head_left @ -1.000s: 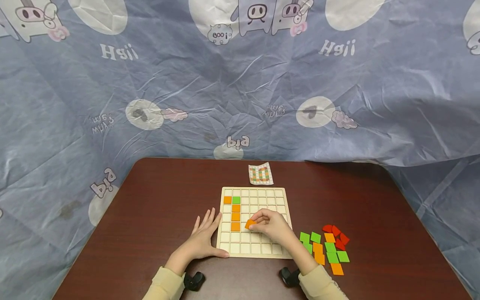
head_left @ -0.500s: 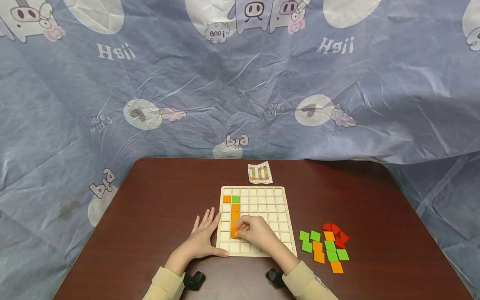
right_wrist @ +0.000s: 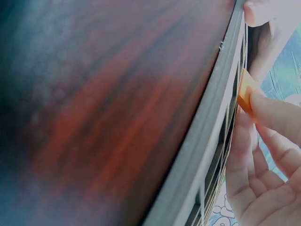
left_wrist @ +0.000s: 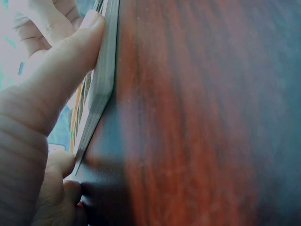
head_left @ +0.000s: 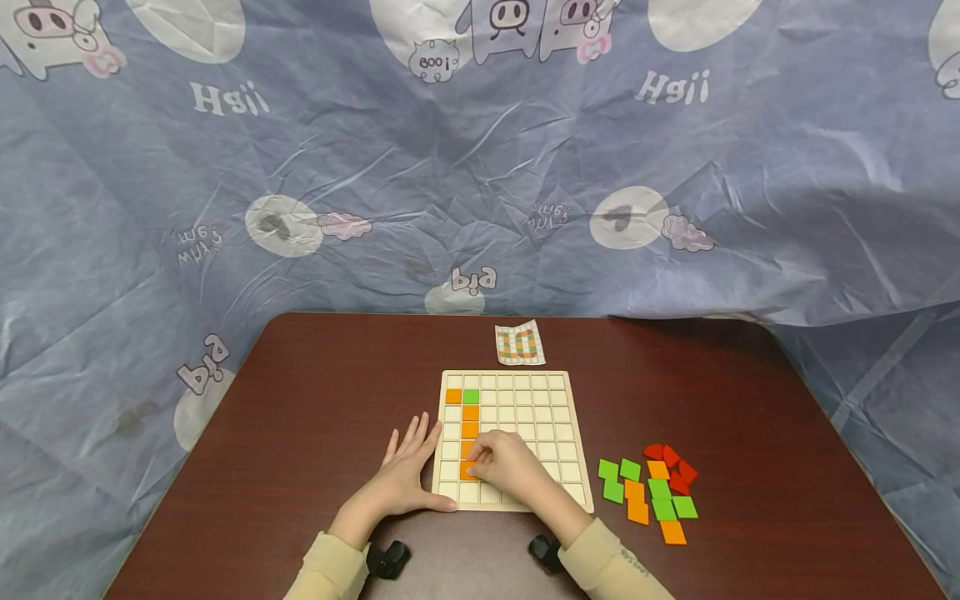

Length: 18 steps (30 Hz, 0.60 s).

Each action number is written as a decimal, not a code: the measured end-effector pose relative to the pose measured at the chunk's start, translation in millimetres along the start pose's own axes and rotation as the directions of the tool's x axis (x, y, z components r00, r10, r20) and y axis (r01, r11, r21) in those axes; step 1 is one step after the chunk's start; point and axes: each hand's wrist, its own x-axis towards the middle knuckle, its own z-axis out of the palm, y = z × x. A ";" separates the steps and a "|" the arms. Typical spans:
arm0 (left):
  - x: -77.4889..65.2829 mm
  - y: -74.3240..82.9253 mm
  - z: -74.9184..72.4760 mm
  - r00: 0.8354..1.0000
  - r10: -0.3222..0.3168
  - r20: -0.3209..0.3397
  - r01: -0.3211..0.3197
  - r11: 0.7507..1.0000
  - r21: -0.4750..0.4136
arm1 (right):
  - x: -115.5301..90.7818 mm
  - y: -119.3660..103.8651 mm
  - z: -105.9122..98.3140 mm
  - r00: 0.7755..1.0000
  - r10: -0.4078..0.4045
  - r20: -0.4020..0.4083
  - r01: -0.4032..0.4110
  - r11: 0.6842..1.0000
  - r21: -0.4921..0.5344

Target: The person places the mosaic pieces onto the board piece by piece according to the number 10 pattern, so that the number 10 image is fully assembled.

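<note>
A pale wooden grid board [head_left: 525,457] lies on the table. My right hand [head_left: 508,463] pinches an orange square tile [head_left: 468,471] over the second column from the left, low on the board. In the right wrist view the orange tile [right_wrist: 245,93] shows tilted under the thumb, close to the board's rim. Above it in that column are more orange tiles [head_left: 470,421] and one green tile [head_left: 471,397]; another orange tile [head_left: 453,397] sits at the far left. My left hand [head_left: 405,475] lies with fingers spread along the board's left edge, thumb [left_wrist: 89,35] at the near corner.
Right of the board lie loose green tiles [head_left: 660,490], orange tiles [head_left: 637,502] and red curved-edged pieces [head_left: 670,456]. A small printed pattern card [head_left: 520,343] lies behind the board. A blue patterned cloth [head_left: 450,167] hangs past the table's far edge.
My right hand has moved left and toward me with the orange tile, from mid-board to the second column, and the tile now lies lower in that column. The left hand has stayed.
</note>
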 end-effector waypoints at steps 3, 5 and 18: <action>0.0 0.1 -0.2 1.000 0.001 0.001 -0.001 1.000 0.003 | 0.3 -0.3 1.7 0.999 -0.011 -0.037 0.009 0.998 -0.060; -0.1 0.4 -0.2 1.000 0.003 -0.005 -0.003 1.000 -0.001 | -0.1 -0.7 2.6 0.999 -0.014 -0.050 0.009 0.996 -0.086; 0.2 2.7 -1.2 1.000 -0.003 -0.003 0.003 1.000 0.018 | -7.5 4.6 -9.2 0.999 0.050 0.006 -0.050 0.997 0.060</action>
